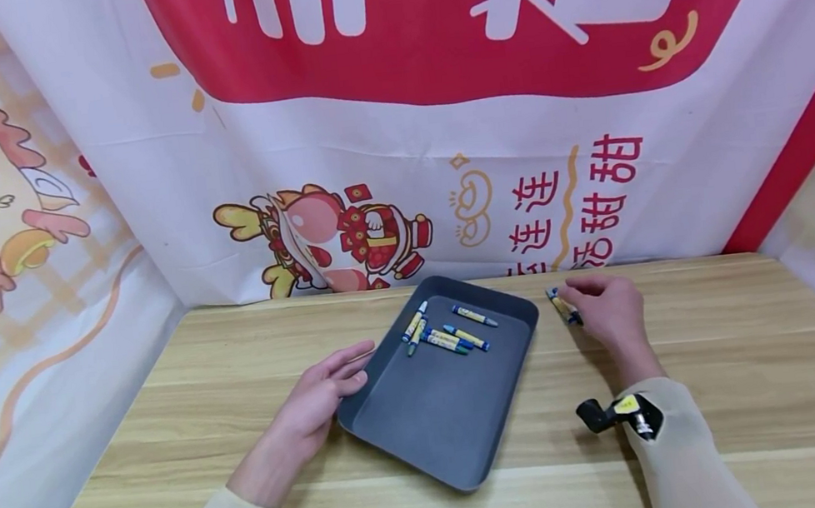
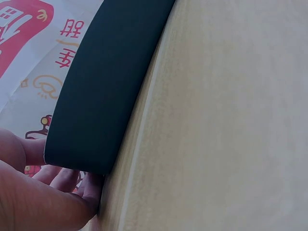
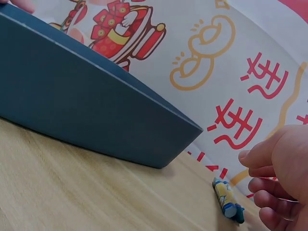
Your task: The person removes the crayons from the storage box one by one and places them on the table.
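A dark grey rectangular tray [image 1: 425, 407] lies at a slant on the table, several crayons [image 1: 447, 340] with yellow and blue wrappers loose in its far half. My left hand [image 1: 321, 394] grips the tray's left wall, thumb at the rim and fingers along the outside; the left wrist view shows the fingers by the tray's wall [image 2: 103, 91]. Right of the tray, my right hand [image 1: 610, 310] is just beside a small group of crayons [image 1: 563, 305] on the table. In the right wrist view a gap shows between its loosely bent fingers [image 3: 262, 159] and those crayons [image 3: 226, 197].
A wooden table [image 1: 754, 382] carries everything. Behind it hangs a white and red printed cloth [image 1: 364, 141], close to the tray's far edge. Another printed cloth [image 1: 37, 246] hangs on the left. Small black cameras sit on both wrists.
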Tool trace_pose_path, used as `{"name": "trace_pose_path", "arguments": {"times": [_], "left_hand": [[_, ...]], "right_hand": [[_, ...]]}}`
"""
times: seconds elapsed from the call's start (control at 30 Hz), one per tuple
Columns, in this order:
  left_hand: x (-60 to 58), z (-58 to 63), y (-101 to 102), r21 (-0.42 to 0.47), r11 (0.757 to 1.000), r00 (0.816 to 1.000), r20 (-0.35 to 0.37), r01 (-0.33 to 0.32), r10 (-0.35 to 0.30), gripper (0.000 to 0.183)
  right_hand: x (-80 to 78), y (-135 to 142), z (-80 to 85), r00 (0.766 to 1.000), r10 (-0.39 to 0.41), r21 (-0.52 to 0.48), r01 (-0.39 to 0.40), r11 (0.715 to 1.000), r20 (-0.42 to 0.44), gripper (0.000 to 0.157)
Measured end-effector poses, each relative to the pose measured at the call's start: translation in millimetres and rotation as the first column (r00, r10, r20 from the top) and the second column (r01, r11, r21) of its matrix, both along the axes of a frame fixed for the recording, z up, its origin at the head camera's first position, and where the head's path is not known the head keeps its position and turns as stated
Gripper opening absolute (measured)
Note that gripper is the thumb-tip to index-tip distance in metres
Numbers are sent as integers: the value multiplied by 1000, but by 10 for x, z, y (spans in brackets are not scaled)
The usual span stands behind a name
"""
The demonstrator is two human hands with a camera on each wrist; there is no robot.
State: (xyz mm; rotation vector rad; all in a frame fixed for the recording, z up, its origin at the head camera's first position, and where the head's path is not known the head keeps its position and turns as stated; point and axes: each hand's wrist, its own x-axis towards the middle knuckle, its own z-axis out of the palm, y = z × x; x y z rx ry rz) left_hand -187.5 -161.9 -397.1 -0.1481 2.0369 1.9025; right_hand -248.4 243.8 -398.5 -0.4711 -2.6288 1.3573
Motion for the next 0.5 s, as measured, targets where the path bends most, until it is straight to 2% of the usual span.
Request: {"name": "trace_pose_path", "arguments": {"times": [0.27,0.5], "left_hand": [[-5,-11,-4,2,1000,1000,1,0,0,49],[-6,-4,-6,1,1000,1000,4,-2,2,49]], "right_hand": [[17,-19,98,998,40,-27,-41,999,-42,47],[27,-128,177,995,70,-14,-71,997,-77,44]]}}
